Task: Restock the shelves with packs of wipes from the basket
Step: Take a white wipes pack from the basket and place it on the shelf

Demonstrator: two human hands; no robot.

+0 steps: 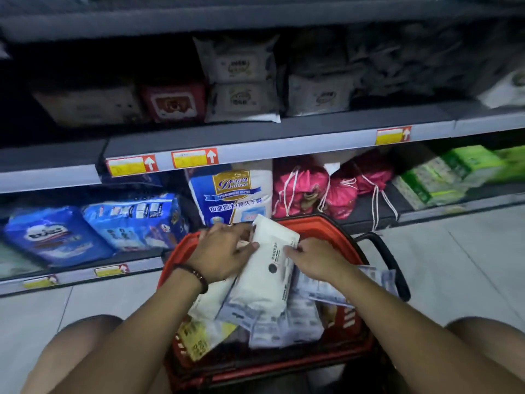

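**Both hands on a white pack as the restock gets under way**

A person crouched at a store aisle lifts a white pack of wipes (267,277) out of a red basket (321,223). The left hand (224,253), a bead bracelet (196,275) at its wrist, holds the pack's upper left edge, thumb across the face and fingers curled behind. The right hand (316,260) pinches the opposite edge, fingers curled on it. The pack is tilted, its top end just past both grips and over the basket's far rim. Its lower end rests among the loose packs (287,322) beneath the hands.

The stacked wipes (241,81) stand well above and beyond the grip, on the upper shelf (284,132). That stack looks like the likely destination.

The soft pack will probably sag if held at one end. The sound course is to keep a hand on each side and draw it straight up clear of the packs below. It should then go in flat, label facing out, squared to the stack.
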